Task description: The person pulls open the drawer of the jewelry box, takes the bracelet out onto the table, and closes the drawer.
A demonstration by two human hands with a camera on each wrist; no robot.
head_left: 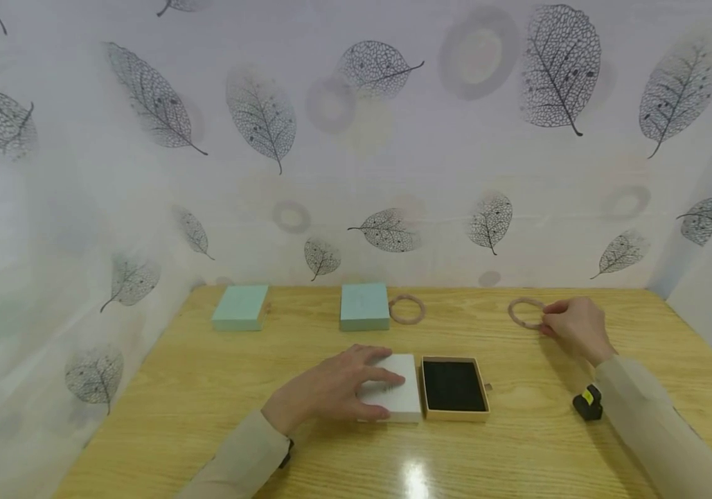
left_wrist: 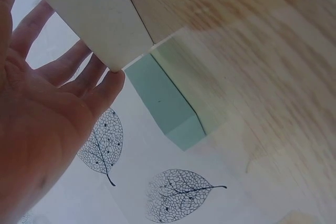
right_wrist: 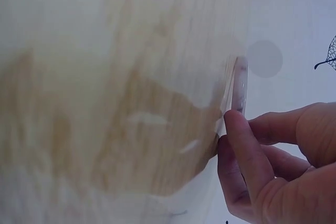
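In the head view my left hand (head_left: pixel 346 384) rests on a white box (head_left: pixel 402 409), its fingers spread over the top. The left wrist view shows the fingertips against the side of this white box (left_wrist: pixel 100 14). Right beside it stands an open box tray (head_left: pixel 454 386) with a black insert and a tan rim. Farther right, my right hand (head_left: pixel 577 326) pinches the right side of a pale pinkish bangle (head_left: pixel 512 319) between thumb and fingers. Up close in the right wrist view, the bangle (right_wrist: pixel 240 85) appears edge-on and translucent, partly hidden by the fingers.
At the back left sits a mint-green box (head_left: pixel 240 308). A second mint-green box (head_left: pixel 364 308) stands at the back middle, with another pale bangle (head_left: pixel 421 308) at its right side. A leaf-patterned curtain (head_left: pixel 331 166) encloses the wooden table (head_left: pixel 206 388) at the back and sides.
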